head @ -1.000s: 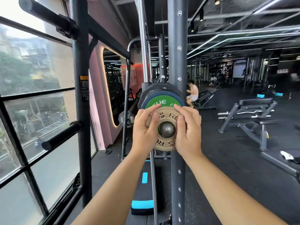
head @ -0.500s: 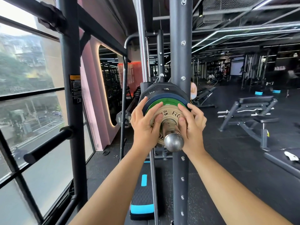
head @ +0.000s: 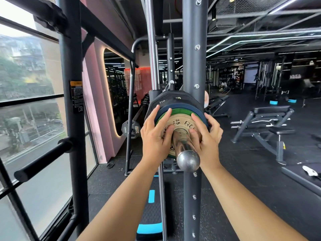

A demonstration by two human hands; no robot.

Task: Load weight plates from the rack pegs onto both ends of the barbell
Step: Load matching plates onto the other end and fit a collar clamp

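A small tan 0.5 kg plate (head: pixel 180 121) sits on the chrome barbell sleeve (head: pixel 188 160), whose rounded end points at me. Behind it are stacked a green plate (head: pixel 180 112), a blue plate (head: pixel 173 106) and a large black plate (head: pixel 170 98). My left hand (head: pixel 154 138) presses on the left side of the tan plate with spread fingers that reach the blue plate's rim. On the right side my right hand (head: pixel 208 138) pushes with its fingers beside the sleeve. The hands hide the lower half of the tan plate.
A dark rack upright (head: pixel 192 49) stands right behind the plates. Another upright (head: pixel 71 66) at the left carries a bare black peg (head: pixel 43 159). A 10 kg plate (head: pixel 128 130) hangs further back. A bench (head: pixel 265 122) stands right; a blue-trimmed step (head: pixel 151 223) lies below.
The tan plate has slid from the tip of the sleeve inward against the green plate, so more bare chrome now sticks out. Both hands followed it, fingers flattening onto the plates.
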